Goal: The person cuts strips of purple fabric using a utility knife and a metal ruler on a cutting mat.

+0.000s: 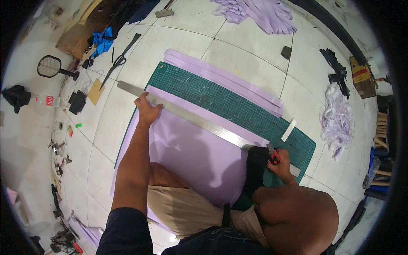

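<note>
Lavender fabric sheet [199, 163] lies on the green cutting mat [238, 104], spilling past the mat's near edge; its far border runs roughly parallel to the mat's far edge, with bare mat between. Long metal ruler [191, 117] lies across the sheet, left end poking out past the mat's left edge, a narrow band of fabric showing beyond it.

Left hand [148, 111]: thumb and fingers spread, pressing on the ruler near the mat's left edge. Right hand [280, 166]: curled round a red-and-black cutter [275, 157] near the mat's right edge; exact finger grip too small to tell. Black-covered foot [255, 163] sits over the ruler's right part, apparently pinning it.

Step, as judged: ruler set for a straight cut, blade at the right end. Next move probably calls for drawing the cutter along the ruler's far side, ruler kept from slipping. In the way: the foot beside the cutter, and left fingertips close to that far side.

Around: folded lavender strips [221, 80] along the mat's far edge; white block [288, 130] on the mat toward its right corner, clear of the fabric. Farther out on the tiled floor [182, 36]: scissors [119, 60] touching a tan card [96, 92], pale ribbon heap [337, 121]. None blocks the ruler line.
</note>
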Motion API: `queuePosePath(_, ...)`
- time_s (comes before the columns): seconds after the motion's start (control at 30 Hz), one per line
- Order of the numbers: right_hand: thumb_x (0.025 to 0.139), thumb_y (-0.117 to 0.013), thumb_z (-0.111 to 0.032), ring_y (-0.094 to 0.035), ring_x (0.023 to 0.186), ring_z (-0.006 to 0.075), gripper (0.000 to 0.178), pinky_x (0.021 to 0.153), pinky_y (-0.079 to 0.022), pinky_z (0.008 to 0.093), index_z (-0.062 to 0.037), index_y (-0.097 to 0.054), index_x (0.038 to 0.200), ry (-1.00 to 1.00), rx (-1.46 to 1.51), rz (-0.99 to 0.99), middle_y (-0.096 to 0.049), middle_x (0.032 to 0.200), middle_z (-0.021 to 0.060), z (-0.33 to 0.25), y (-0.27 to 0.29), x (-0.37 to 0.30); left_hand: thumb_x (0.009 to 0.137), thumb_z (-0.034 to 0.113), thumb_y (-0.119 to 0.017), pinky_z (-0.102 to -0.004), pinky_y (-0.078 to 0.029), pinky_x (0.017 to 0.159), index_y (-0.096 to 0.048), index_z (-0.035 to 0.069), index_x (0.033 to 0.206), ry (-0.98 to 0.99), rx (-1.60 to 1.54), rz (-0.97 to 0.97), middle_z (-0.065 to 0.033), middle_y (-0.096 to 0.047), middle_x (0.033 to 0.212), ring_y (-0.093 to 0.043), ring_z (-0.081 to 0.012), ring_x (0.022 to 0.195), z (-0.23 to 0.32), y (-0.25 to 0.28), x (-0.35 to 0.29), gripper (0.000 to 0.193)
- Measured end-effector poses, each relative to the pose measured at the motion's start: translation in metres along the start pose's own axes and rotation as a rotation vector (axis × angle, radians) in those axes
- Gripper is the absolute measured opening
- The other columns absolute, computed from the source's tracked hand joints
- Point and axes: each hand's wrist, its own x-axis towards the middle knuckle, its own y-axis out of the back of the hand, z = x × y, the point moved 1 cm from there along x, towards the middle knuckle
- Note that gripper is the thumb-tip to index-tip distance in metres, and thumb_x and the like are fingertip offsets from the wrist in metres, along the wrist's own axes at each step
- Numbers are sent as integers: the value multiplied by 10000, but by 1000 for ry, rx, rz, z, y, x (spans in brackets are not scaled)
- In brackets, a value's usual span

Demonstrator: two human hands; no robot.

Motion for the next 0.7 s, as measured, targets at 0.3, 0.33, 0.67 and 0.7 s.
queuePosePath(0.3, 678, -875, -291, -553, 885, 363, 472, 784, -440, 443, -31, -586, 945, -202, -88, -46, -564, 912, 162, -27, 5, -1, 611, 404, -912, -488, -373, 1093, -491, -59, 1330, -66, 199, -103, -274, -434, 1341, -416, -429, 1276, 5, -7, -4, 953)
queuePosePath(0.33, 675, -883, -307, -554, 881, 363, 490, 778, -442, 442, -31, -586, 949, -200, -115, -24, -565, 912, 161, -15, -5, -1, 606, 421, -915, -491, -371, 1092, -496, -60, 1327, -96, 226, -93, -274, -432, 1346, -414, -435, 1277, -1, -9, 0, 963)
queuePosePath(0.67, 662, -904, -327, -584, 836, 373, 514, 733, -448, 452, -26, -597, 942, -275, -92, -50, -601, 872, 172, -15, 6, 4, 627, 426, -916, -480, -328, 1137, -351, -77, 1424, -47, 194, -208, -344, -320, 1447, -288, -476, 1381, 6, -16, -5, 1098)
queuePosePath(0.7, 661, -906, -331, -585, 826, 369, 521, 733, -450, 451, -26, -600, 952, -286, -65, -57, -602, 865, 168, -16, 7, 4, 630, 420, -916, -477, -333, 1136, -336, -75, 1433, -30, 169, -198, -351, -292, 1459, -281, -480, 1384, 5, -16, -6, 1107)
